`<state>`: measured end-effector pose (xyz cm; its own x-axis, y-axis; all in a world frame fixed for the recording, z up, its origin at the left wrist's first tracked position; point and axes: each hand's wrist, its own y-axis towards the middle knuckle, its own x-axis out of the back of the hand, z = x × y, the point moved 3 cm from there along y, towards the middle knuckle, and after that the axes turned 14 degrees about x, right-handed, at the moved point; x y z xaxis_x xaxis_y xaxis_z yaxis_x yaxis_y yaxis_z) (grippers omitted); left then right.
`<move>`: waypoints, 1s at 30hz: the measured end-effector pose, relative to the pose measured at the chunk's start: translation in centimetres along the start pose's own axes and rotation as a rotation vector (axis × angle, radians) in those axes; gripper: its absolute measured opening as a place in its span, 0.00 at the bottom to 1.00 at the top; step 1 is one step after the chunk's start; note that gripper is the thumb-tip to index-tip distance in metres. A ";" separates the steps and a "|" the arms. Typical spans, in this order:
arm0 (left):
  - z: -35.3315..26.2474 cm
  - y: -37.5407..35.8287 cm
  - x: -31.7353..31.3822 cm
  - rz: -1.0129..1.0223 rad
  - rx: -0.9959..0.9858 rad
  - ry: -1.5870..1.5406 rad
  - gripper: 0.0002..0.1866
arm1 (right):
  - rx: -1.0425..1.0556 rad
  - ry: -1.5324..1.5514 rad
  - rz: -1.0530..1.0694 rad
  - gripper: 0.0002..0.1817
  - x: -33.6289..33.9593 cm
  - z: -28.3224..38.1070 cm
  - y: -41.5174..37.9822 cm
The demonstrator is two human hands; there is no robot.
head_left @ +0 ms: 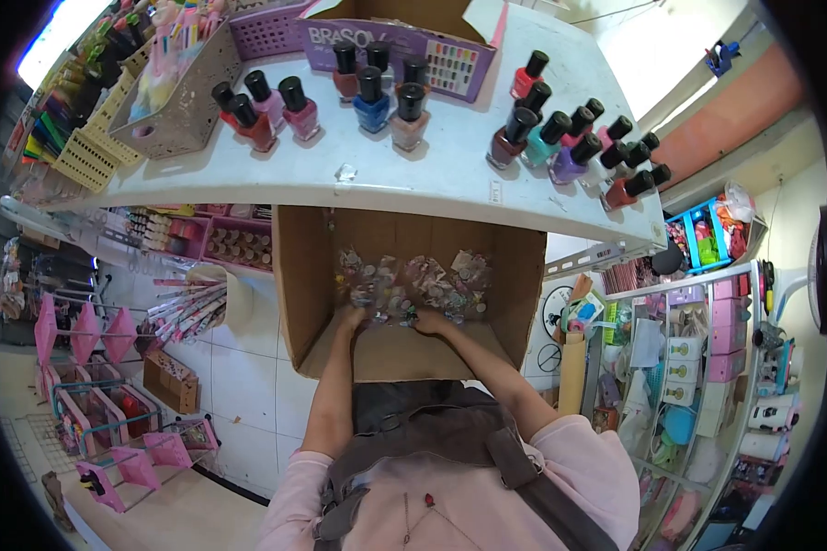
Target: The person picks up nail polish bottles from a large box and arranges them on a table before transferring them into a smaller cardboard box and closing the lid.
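Note:
A large open cardboard box (pixel 400 354) lies under the white table with its opening toward me. Inside, a heap of small clear plastic packets (pixel 421 280) with colourful bits spreads across its floor. Both my arms reach into it. My left hand (pixel 352 317) is at the heap's near left edge, touching packets. A little to its right, my right hand (pixel 425 320) rests against the packets, with something small and dark by its fingertips. The fingers of both hands are mostly hidden among the packets and in shadow, so I cannot make out their grip.
The white table (pixel 340 181) overhangs the box and carries several nail polish bottles (pixel 372 112), a purple carton (pixel 450 69) and a grey basket (pixel 188 101). Rolled papers (pixel 193 308) and pink racks (pixel 87 331) stand left. Shelves (pixel 689 367) full of goods are on the right.

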<state>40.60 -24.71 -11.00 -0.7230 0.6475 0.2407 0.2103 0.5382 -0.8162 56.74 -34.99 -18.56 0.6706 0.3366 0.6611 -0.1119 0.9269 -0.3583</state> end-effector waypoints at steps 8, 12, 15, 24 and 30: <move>0.5 1.0 -9.1 0.170 -0.734 0.718 0.30 | 0.015 0.473 -0.463 0.22 11.9 5.5 -6.1; 2.3 0.5 -10.7 0.367 -0.647 0.927 0.32 | 0.095 0.589 -0.756 0.19 18.5 12.7 -10.9; 1.6 -2.9 -9.6 0.476 -0.583 0.918 0.32 | 0.227 0.715 -0.901 0.19 20.6 16.5 -13.1; 1.0 -9.0 -3.2 0.497 -0.361 0.791 0.38 | 0.754 0.551 -1.398 0.19 26.8 28.5 -16.0; 1.4 -14.7 2.2 -0.210 -0.583 0.949 0.36 | 0.605 -0.274 -1.555 0.19 31.1 30.5 -14.2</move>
<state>34.97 -31.96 0.83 -0.0413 0.5287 0.8478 0.5976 0.6931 -0.4031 56.83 -32.66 27.19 0.2776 -0.9331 0.2289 0.1957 0.2881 0.9374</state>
